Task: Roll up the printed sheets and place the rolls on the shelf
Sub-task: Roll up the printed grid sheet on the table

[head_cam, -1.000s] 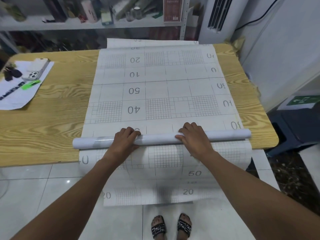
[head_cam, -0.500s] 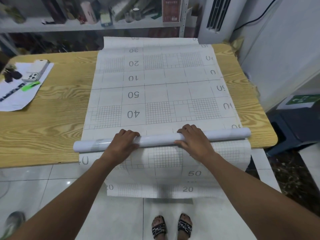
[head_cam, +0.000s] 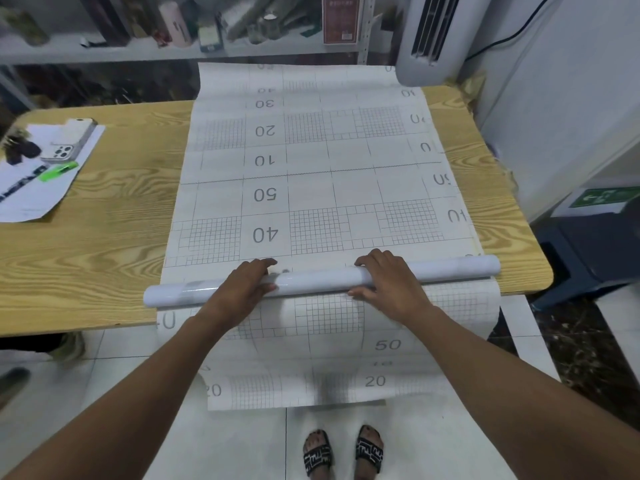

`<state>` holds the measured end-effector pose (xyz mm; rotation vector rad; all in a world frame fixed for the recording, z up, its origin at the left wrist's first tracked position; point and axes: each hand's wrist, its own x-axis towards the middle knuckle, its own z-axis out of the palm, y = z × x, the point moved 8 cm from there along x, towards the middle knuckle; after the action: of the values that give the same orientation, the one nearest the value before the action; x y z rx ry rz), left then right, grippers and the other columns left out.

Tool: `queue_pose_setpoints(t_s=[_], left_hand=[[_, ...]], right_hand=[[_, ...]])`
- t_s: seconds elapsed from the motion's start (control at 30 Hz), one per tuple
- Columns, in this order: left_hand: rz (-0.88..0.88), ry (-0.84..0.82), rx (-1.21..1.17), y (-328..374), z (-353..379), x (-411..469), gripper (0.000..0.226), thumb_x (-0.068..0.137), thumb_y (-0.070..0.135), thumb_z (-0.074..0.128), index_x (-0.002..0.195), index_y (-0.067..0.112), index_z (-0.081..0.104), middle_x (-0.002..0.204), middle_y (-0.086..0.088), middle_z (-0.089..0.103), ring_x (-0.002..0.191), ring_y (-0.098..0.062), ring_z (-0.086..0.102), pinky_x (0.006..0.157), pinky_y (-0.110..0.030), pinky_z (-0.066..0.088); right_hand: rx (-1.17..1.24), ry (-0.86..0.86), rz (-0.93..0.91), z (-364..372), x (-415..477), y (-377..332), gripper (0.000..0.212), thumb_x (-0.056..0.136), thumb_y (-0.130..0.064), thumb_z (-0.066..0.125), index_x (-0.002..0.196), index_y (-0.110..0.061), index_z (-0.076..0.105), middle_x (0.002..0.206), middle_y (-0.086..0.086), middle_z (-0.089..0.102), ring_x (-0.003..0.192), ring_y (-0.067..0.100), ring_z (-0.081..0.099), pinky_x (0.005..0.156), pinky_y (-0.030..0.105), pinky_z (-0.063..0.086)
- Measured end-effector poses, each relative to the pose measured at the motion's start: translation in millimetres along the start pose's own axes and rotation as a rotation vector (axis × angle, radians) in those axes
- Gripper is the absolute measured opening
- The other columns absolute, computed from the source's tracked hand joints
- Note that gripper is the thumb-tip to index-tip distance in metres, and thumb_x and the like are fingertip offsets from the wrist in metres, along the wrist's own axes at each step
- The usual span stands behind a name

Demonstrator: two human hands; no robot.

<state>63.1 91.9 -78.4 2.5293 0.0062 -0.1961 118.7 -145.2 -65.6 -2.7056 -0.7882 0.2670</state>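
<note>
A long white roll (head_cam: 311, 280) lies crosswise at the near edge of the wooden table (head_cam: 86, 254). My left hand (head_cam: 242, 289) grips the roll left of its middle, fingers curled over the top. My right hand (head_cam: 391, 285) grips it right of the middle, thumb on the near side. The printed sheet (head_cam: 311, 188), marked with grids and numbers, stretches from the roll across the table and hangs over the far edge. Another length of it hangs off the near edge down toward my feet. The shelf (head_cam: 104, 53) runs behind the table.
A phone (head_cam: 69, 140), a green marker (head_cam: 57, 172) and a loose paper (head_cam: 34, 188) lie at the table's left end. A white standing air conditioner (head_cam: 426, 32) is at the back right. A dark blue stool (head_cam: 588, 251) stands right of the table. The shelf is crowded with bottles and boxes.
The "40" marking has come closer to the roll and the right-edge number by the roll has slid under it. Both hands have stayed on the roll.
</note>
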Motion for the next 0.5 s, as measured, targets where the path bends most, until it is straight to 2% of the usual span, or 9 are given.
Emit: queue_pose_setpoints(t_s=[0.1, 0.23, 0.37, 0.5], left_hand=[[-0.013, -0.007, 0.028, -2, 2, 2, 0.041, 0.089, 0.027, 0.057, 0.127, 0.017, 0.047, 0.098, 0.004, 0.052, 0.094, -0.016, 0.046, 0.081, -0.027, 0.036], [0.074, 0.07, 0.176, 7, -4, -1, 0.045, 0.083, 0.032, 0.064, 0.123, 0.015, 0.052, 0.112, -0.003, 0.056, 0.098, -0.022, 0.05, 0.078, -0.028, 0.034], [0.163, 0.126, 0.246, 16, -7, -5, 0.045, 0.076, 0.038, 0.067, 0.114, 0.015, 0.06, 0.104, -0.008, 0.057, 0.086, -0.025, 0.053, 0.071, -0.031, 0.036], [0.182, 0.159, 0.234, 19, -10, -5, 0.049, 0.066, 0.031, 0.079, 0.11, 0.015, 0.062, 0.096, -0.006, 0.059, 0.08, -0.025, 0.052, 0.069, -0.031, 0.034]], right_hand=[[0.006, 0.006, 0.002, 0, 1, 1, 0.051, 0.079, -0.05, 0.066, 0.116, -0.018, 0.054, 0.111, 0.0, 0.053, 0.098, 0.021, 0.048, 0.087, 0.033, 0.034], [0.01, 0.018, 0.002, -1, 0, 1, 0.049, 0.081, -0.049, 0.064, 0.117, -0.018, 0.055, 0.115, 0.001, 0.049, 0.101, 0.021, 0.043, 0.088, 0.032, 0.034], [-0.012, 0.03, -0.002, -1, 1, 1, 0.049, 0.084, -0.05, 0.059, 0.12, -0.016, 0.056, 0.117, 0.002, 0.048, 0.103, 0.021, 0.041, 0.09, 0.032, 0.033], [-0.029, 0.01, 0.007, 1, 3, 0, 0.049, 0.088, -0.051, 0.054, 0.124, -0.017, 0.054, 0.118, 0.001, 0.048, 0.104, 0.02, 0.041, 0.093, 0.031, 0.031]])
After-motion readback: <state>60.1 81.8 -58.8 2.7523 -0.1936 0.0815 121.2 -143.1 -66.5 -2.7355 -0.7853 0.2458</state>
